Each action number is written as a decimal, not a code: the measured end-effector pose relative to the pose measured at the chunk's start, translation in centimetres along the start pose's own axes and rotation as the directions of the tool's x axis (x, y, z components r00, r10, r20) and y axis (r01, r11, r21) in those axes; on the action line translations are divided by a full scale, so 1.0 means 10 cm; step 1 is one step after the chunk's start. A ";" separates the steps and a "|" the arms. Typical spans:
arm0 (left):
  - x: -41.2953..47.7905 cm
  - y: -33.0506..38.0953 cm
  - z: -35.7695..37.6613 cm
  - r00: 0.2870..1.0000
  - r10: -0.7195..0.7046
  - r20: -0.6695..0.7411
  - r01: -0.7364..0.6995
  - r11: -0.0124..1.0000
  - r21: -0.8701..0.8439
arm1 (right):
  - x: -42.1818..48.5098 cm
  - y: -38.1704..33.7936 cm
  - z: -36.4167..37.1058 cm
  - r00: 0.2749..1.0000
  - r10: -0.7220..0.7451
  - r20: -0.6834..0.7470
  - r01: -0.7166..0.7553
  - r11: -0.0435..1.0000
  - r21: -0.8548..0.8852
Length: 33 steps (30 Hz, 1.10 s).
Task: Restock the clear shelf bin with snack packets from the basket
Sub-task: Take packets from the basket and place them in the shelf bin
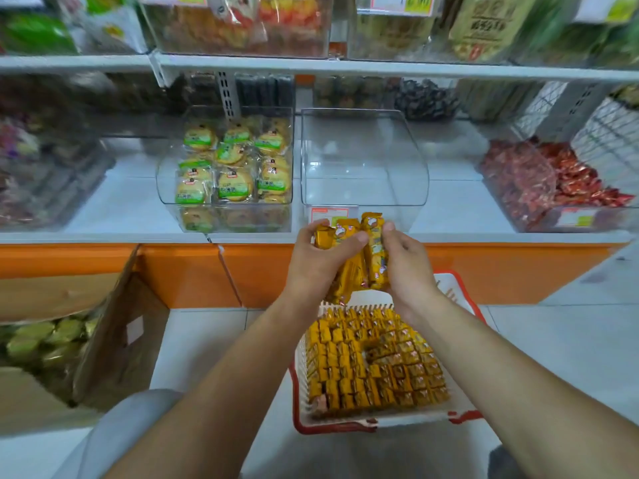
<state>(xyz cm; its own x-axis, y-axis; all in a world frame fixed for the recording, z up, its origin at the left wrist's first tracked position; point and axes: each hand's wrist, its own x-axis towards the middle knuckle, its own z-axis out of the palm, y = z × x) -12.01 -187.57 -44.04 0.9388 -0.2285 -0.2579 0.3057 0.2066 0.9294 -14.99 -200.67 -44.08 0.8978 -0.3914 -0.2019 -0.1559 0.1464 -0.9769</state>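
Note:
A bunch of yellow snack packets is held upright between both hands, just below the front lip of the clear shelf bin, which holds nothing. My left hand grips the bunch from the left with the thumb across the front. My right hand grips it from the right. Below them on the floor stands a white basket with a red rim, packed with rows of the same yellow packets.
A clear bin of green-labelled cakes sits left of the empty bin; a bin of red wrapped snacks sits to the right. An open cardboard box of green packets stands at the left. The orange shelf base runs across.

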 end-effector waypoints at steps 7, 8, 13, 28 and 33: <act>0.06 0.23 -0.22 0.998 0.011 0.067 -0.007 0.999 -0.048 | 0.03 -0.15 0.18 0.968 0.186 0.169 -0.214 0.962 0.167; 0.10 0.26 -0.18 0.998 0.032 0.054 -0.030 0.999 -0.029 | 0.06 -0.17 0.12 0.961 0.179 0.209 -0.227 0.945 0.237; 0.26 0.46 0.17 0.980 0.194 0.030 -0.196 0.957 0.212 | 0.19 -0.26 -0.35 0.990 -0.011 0.139 -0.024 0.968 0.251; 0.95 0.71 -0.14 0.849 0.518 -0.105 -0.356 0.707 0.611 | 2.02 -0.62 0.23 0.925 -0.371 0.084 0.379 0.878 -0.292; 1.42 0.75 -0.39 0.814 0.543 -0.205 -0.358 0.748 0.559 | 3.02 -0.54 0.77 0.902 -0.388 0.190 0.428 0.740 -0.519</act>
<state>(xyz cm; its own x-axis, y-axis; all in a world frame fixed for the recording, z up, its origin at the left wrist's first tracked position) 4.18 -185.58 -41.73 0.9630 0.1213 0.2406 -0.1964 -0.2957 0.9349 16.12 -206.26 -44.33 0.9483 -0.2374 0.2104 0.0548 -0.5308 -0.8457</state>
